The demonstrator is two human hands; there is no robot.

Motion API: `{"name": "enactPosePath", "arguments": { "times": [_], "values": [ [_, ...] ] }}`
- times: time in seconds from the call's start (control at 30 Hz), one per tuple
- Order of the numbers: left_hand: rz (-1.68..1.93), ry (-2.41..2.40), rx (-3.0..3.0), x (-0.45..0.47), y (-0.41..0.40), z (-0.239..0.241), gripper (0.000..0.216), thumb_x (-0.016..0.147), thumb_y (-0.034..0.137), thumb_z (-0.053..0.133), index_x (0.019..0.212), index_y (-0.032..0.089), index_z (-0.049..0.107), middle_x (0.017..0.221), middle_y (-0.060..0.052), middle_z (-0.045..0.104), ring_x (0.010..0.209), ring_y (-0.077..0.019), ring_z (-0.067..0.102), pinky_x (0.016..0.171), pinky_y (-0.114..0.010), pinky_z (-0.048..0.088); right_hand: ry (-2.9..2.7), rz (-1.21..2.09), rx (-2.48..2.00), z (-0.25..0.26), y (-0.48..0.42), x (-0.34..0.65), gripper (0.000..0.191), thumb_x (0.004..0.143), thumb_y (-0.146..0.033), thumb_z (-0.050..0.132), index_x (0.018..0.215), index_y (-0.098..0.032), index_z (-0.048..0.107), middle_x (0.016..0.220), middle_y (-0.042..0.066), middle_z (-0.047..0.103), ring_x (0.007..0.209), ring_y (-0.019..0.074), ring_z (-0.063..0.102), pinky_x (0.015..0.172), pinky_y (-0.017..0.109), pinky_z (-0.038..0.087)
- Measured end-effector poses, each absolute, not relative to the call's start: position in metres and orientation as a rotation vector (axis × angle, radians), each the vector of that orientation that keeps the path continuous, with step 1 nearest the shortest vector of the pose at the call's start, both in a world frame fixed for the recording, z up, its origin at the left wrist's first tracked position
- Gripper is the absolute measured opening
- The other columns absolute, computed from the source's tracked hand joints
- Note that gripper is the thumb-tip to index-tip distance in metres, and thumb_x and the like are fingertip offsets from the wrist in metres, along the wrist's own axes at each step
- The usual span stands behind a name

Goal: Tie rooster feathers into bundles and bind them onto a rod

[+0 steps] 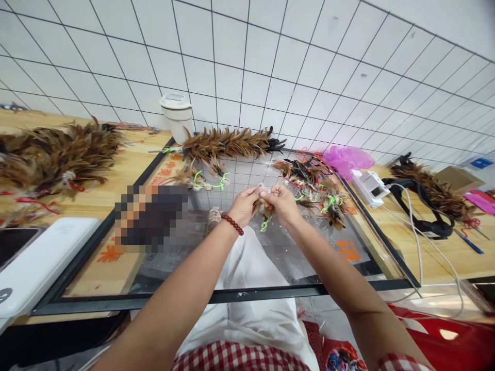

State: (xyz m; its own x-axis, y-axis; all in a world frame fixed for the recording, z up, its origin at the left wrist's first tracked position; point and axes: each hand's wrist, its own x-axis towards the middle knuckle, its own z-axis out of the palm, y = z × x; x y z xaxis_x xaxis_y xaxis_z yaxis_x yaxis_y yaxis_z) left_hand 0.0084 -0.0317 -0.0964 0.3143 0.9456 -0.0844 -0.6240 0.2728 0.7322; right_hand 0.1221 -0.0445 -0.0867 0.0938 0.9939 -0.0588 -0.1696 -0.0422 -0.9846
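Note:
Over the glass panel (270,268) my left hand (243,205) and my right hand (284,204) meet, fingertips pinched together. Between them is a small feather bunch (266,211) with brown feathers, and a bright green string (265,224) hangs below it. The fingers cover the bunch's upper end. A red bead bracelet (232,224) circles my left wrist. To the right lie loose feather bunches (299,170) with red and green strings; another feather bunch (193,178) with green string lies to the left. Behind the hands stretches a long brown feather duster (228,143).
A white lidded cup (177,116) stands at the back near the tiled wall (263,62). More feather dusters (58,154) are piled at left, beside a white power bank (46,265). At right are a pink plastic bag (348,159), a white plug adapter (370,186), cables and a black strap (421,211).

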Motion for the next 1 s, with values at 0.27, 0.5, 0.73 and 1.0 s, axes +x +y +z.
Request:
{"name": "enactPosePath", "arguments": {
  "times": [0.27, 0.5, 0.73, 1.0],
  "values": [
    [1.13, 0.626, 0.854, 0.012, -0.028, -0.111, 0.033, 0.071, 0.04, 0.073, 0.065, 0.013, 0.056, 0.052, 0.003, 0.05, 0.043, -0.0048, 0.042, 0.043, -0.018, 0.032, -1.384, 0.901, -1.104, -0.083, -0.039, 0.142, 0.032, 0.068, -0.042, 0.073, 0.093, -0.024, 0.069, 0.069, -0.003, 0.056, 0.066, 0.0126, 0.053, 0.062, 0.026, 0.043],
    [1.036, 0.581, 1.013, 0.013, -0.031, -0.114, 0.04, 0.064, 0.05, 0.076, 0.067, 0.014, 0.057, 0.051, 0.004, 0.044, 0.043, -0.004, 0.033, 0.043, -0.018, 0.024, -1.437, 0.922, -1.089, -0.092, -0.034, 0.15, 0.025, 0.071, -0.046, 0.071, 0.069, -0.021, 0.066, 0.066, -0.001, 0.058, 0.067, 0.014, 0.053, 0.069, 0.029, 0.045],
    [1.193, 0.739, 0.957, 0.009, -0.029, -0.111, 0.034, 0.07, 0.043, 0.073, 0.064, 0.013, 0.057, 0.05, 0.006, 0.036, 0.041, -0.0026, 0.025, 0.04, -0.017, 0.017, -1.801, 0.562, -1.16, -0.089, -0.043, 0.156, 0.018, 0.084, -0.029, 0.054, 0.093, -0.021, 0.067, 0.097, 0.006, 0.064, 0.087, 0.0183, 0.056, 0.082, 0.034, 0.044],
    [1.287, 0.684, 0.682, 0.004, -0.025, -0.105, 0.027, 0.078, 0.032, 0.068, 0.067, 0.014, 0.053, 0.051, 0.007, 0.037, 0.039, -0.0016, 0.027, 0.039, -0.014, 0.023, -2.58, 0.052, -1.638, -0.061, -0.09, 0.216, 0.019, 0.086, -0.021, 0.052, 0.091, -0.021, 0.07, 0.092, 0.006, 0.072, 0.092, 0.021, 0.061, 0.084, 0.034, 0.037]
  ]
}}
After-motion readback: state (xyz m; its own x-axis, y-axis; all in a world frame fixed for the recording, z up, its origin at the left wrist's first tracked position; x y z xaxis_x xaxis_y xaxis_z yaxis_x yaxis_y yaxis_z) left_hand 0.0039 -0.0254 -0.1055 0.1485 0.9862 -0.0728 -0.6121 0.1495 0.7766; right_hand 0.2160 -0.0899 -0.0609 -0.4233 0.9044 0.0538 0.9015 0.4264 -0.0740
